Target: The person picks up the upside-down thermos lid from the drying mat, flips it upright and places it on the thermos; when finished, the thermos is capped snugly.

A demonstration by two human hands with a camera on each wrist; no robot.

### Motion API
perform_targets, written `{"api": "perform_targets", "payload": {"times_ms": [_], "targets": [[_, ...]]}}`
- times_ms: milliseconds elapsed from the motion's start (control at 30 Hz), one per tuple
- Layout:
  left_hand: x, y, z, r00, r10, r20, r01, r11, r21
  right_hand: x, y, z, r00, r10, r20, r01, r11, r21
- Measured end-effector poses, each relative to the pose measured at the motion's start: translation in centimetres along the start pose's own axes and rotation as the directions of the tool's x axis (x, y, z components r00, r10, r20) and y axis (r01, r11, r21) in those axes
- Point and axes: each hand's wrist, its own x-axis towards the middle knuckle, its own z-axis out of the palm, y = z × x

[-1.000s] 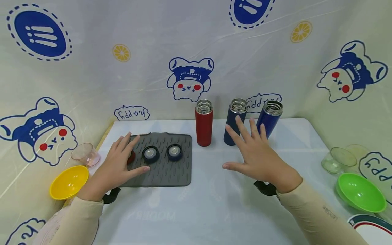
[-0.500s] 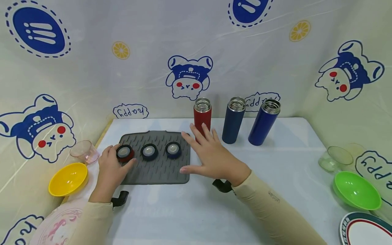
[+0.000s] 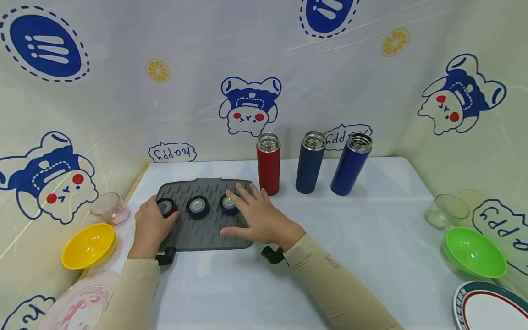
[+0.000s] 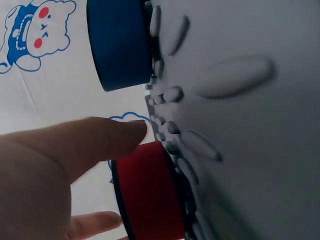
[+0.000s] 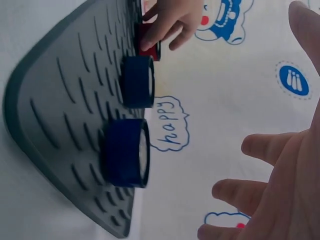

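Observation:
Three bottle lids lie on a dark grey ridged mat (image 3: 194,240). My left hand (image 3: 149,229) has its fingers around the red lid (image 3: 170,209) on the mat's left, thumb at the near right edge of it. In the left wrist view the thumb lies against the side of this red lid (image 4: 150,192). The dark blue lid (image 3: 198,207) sits in the middle. Over the mat's right side my right hand (image 3: 261,217) hovers with fingers spread, partly covering the brighter blue lid (image 3: 228,205); the right wrist view shows nothing in that hand.
Uncapped bottles stand at the back: red (image 3: 269,167), dark blue (image 3: 310,167) and bright blue (image 3: 349,169). At left are a pink glass (image 3: 113,208), yellow bowl (image 3: 88,247) and pink plate (image 3: 82,302). A green glass (image 3: 445,211), green bowl (image 3: 474,252) and white plate (image 3: 495,307) flank the right.
My left hand has come down around the red lid. My right hand has travelled left from the bottles to above the mat's right side. The lids have stayed on the mat.

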Motion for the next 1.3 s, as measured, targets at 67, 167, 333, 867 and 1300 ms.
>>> {"api": "perform_targets", "payload": {"times_ms": [67, 167, 333, 867, 1300], "targets": [[0.1, -0.1, -0.1, 1.000, 0.001, -0.015, -0.001, 1.000, -0.010, 0.1, -0.1, 0.4, 1.000, -0.001, 0.003, 0.001, 1.000, 0.010], [0.2, -0.2, -0.2, 0.999, -0.001, -0.040, 0.000, 1.000, -0.023, 0.2, -0.2, 0.8, 1.000, -0.004, 0.005, 0.004, 1.000, 0.017], [-0.3, 0.5, -1.1, 0.993, 0.018, -0.117, -0.022, 0.999, -0.033, 0.2, -0.1, 1.1, 1.000, -0.018, 0.005, 0.018, 0.997, 0.072], [-5.6, 11.3, 0.0, 0.893, 0.435, -0.114, -0.448, 0.883, -0.139, 0.0, 1.2, 0.5, 0.999, -0.015, -0.033, 0.027, 0.910, 0.414], [-5.9, 13.9, 3.1, 0.577, 0.815, -0.062, -0.801, 0.548, -0.241, -1.3, 5.1, 0.7, 0.995, 0.040, 0.094, -0.097, 0.651, 0.753]]}}
